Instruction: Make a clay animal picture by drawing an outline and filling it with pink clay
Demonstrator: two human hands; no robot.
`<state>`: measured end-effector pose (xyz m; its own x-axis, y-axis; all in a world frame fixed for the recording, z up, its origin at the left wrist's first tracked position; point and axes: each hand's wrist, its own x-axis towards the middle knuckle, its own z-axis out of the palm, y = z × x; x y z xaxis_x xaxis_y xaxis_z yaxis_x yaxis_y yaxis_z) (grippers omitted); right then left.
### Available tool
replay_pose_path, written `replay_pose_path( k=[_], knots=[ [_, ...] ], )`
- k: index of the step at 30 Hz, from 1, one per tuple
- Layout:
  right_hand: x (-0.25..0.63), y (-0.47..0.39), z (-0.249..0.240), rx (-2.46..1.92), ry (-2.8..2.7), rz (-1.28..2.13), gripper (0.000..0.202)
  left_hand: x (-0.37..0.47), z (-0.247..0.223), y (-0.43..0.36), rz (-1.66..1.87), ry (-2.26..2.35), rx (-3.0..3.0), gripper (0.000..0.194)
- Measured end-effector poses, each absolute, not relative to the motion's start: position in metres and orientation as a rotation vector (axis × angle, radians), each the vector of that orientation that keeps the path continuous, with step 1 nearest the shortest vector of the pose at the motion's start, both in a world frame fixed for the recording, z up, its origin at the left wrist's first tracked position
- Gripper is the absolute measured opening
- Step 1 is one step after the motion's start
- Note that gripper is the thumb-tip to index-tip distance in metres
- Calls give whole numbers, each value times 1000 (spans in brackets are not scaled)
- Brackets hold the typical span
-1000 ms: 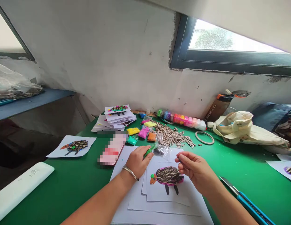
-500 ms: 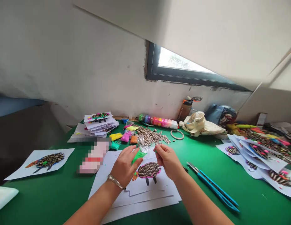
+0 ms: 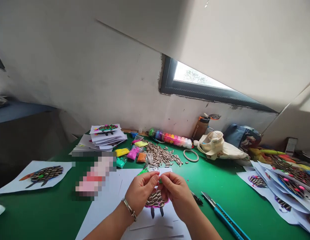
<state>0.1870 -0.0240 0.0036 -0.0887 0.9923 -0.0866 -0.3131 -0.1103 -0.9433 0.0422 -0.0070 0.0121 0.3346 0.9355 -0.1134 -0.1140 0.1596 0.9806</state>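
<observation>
Fingertips nearly meet over the paper: my left hand (image 3: 140, 192) is pinched closed, and what it grips is hidden. In my right hand (image 3: 177, 193) a tiny piece of green clay (image 3: 160, 180) shows between thumb and fingers. Below them lies a bird picture (image 3: 152, 201) of striped sunflower seeds with a pink outline and two dark legs. My hands cover its upper part. It rests on white paper sheets (image 3: 105, 203). Just behind my left hand is a bag of green clay (image 3: 143, 171), partly hidden.
Coloured clay packets (image 3: 133, 152) and loose sunflower seeds (image 3: 161, 155) lie behind the paper. A blue utility knife (image 3: 223, 215), tape ring (image 3: 191, 155) and cloth bag (image 3: 220, 146) are rightward. Finished seed pictures (image 3: 46, 175) lie left, with stacks at back left and right.
My left hand has closed from spread fingers and come together with my right hand. Both are now nearer me, in front of the green clay bag. The view has tilted slightly upward.
</observation>
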Motion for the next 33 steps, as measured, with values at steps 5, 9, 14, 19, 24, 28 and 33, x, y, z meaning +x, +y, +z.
replay_pose_path(
  k=[5,9,14,19,24,28,33],
  knots=[
    [187,-25,2,-1014,-857,1454,37,35,3,-8,921,1047,1101,61],
    [191,-24,-4,-998,-874,1458,28,30,-1,-7,936,1072,1147,52],
    [192,-23,-8,-1077,-921,1449,27,29,-3,-9,956,1040,1240,44],
    [189,-28,-6,-1225,-1112,1359,34,27,-5,-9,964,1043,1279,43],
    [185,-34,1,-1235,-1245,1218,33,27,-4,-9,959,1040,1309,43],
    [185,-38,1,-1191,-1287,1154,30,29,-3,-11,959,1027,1305,43],
    [186,-39,0,-1205,-1328,1158,37,30,-1,-11,936,1037,1306,46]
  ],
)
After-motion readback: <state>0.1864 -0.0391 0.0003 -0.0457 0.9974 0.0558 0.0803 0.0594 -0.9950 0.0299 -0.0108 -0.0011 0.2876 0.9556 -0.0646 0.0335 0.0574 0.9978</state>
